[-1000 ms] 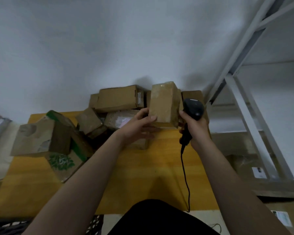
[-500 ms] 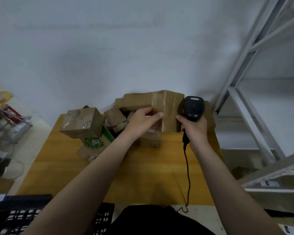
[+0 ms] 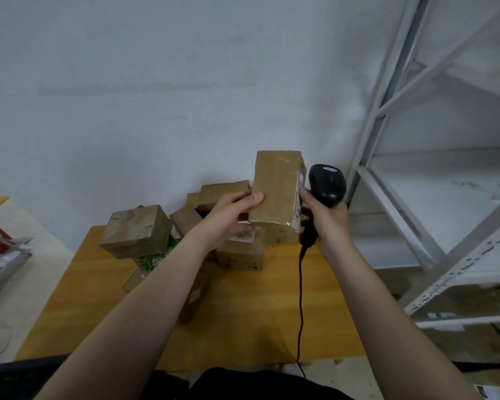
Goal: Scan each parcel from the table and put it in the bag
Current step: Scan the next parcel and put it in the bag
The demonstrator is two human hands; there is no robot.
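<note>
Head view: the left hand (image 3: 228, 217) holds a brown taped parcel (image 3: 274, 192) upright above the far end of the tabletop (image 3: 243, 313), thumb (image 3: 254, 196) on its near face and the other fingers curled under its lower left corner. Half a second ago this parcel sat low against the heap of boxes (image 3: 223, 192) by the wall; it is now lifted clear of them, its top higher than the scanner's head. The right hand (image 3: 328, 220) has its fingers wrapped round the handle of the black scanner (image 3: 326, 184), just beside the parcel's right side, where a white label shows along the edge. The scanner has stayed at much the same height and is held close to the parcel as before. Its black cable (image 3: 300, 290) hangs down over the tabletop's near edge. A small carton (image 3: 240, 254) lies on the tabletop below the left hand, and a crumpled box (image 3: 136, 229) sits at the left of the heap. White metal shelving (image 3: 387, 116) stands to the right.
</note>
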